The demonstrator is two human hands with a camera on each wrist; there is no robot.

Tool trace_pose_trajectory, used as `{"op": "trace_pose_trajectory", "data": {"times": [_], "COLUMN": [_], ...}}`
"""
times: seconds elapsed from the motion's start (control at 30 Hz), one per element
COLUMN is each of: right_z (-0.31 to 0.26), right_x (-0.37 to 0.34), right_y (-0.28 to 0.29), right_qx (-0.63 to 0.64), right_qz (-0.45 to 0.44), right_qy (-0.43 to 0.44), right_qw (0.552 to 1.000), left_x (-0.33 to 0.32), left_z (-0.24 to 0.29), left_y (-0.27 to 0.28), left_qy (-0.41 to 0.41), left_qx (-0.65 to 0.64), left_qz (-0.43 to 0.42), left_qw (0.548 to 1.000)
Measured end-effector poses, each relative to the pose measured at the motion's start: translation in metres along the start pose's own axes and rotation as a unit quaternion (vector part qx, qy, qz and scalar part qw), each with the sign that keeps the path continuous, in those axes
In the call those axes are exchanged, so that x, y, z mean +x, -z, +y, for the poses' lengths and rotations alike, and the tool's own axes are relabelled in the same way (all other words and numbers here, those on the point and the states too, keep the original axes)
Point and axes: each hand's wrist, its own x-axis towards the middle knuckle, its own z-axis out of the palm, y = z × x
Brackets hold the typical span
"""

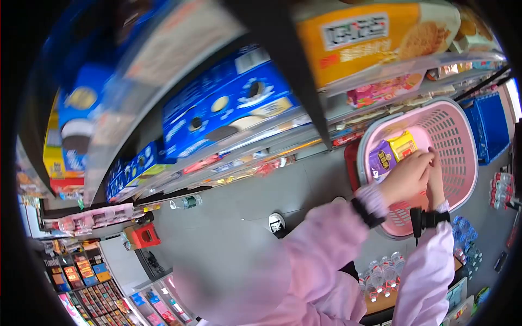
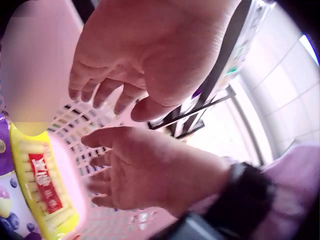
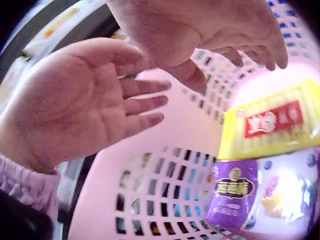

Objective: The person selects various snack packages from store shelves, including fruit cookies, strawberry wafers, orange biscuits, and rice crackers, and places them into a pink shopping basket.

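Both bare hands are over a pink plastic basket [image 1: 467, 146], close to each other and holding nothing. My left hand [image 1: 403, 176] overlaps my right hand [image 1: 435, 182] in the head view. In the left wrist view, the left hand [image 2: 150, 50] has loosely bent fingers, with the right hand [image 2: 145, 170] below it. Loose fingers also show on the right hand [image 3: 200, 30] in the right wrist view. Inside the basket lie a yellow snack pack with a red label [image 3: 272, 122] and a purple-and-white pack with blueberry pictures [image 3: 235, 192], side by side.
Shelves with blue cookie boxes [image 1: 223, 103] and an orange biscuit box [image 1: 380, 38] run along the top of the head view. A blue crate [image 1: 492, 127] stands beyond the basket. Water bottles [image 1: 383, 274] stand near the sleeves, and a red stool [image 1: 147, 235] is at left.
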Motion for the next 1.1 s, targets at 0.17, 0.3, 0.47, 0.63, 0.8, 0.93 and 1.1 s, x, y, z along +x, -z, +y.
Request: {"op": "trace_pose_trajectory", "data": {"times": [0.17, 0.3, 0.47, 0.63, 0.8, 0.93, 1.1], "right_z": [-0.100, -0.093, -0.056, -0.026, -0.028, -0.044, -0.015], "right_x": [-0.122, -0.193, -0.254, -0.285, -0.276, -0.264, -0.235], "right_y": [-0.076, -0.179, -0.337, -0.494, -0.626, -0.677, -0.714], "right_qx": [0.016, 0.041, -0.021, -0.017, -0.058, -0.080, -0.127], "right_qz": [-0.154, -0.354, -0.507, -0.500, -0.349, -0.373, -0.289], "right_qy": [0.124, 0.125, 0.118, 0.204, 0.343, 0.196, 0.254], "right_qw": [0.980, 0.926, 0.854, 0.841, 0.870, 0.903, 0.914], "left_x": [-0.157, -0.310, -0.480, -0.564, -0.566, -0.549, -0.555], "left_z": [0.046, 0.021, -0.013, -0.059, -0.116, -0.147, -0.203], "left_y": [0.130, 0.237, 0.364, 0.475, 0.569, 0.619, 0.655], "left_qy": [0.153, 0.349, 0.500, 0.476, 0.258, 0.182, 0.114], "left_qx": [-0.127, 0.029, 0.134, 0.043, -0.089, -0.100, 0.149], "left_qz": [0.028, 0.090, 0.090, 0.333, 0.606, 0.613, 0.454], "left_qw": [0.980, 0.932, 0.851, 0.813, 0.747, 0.762, 0.871]}}
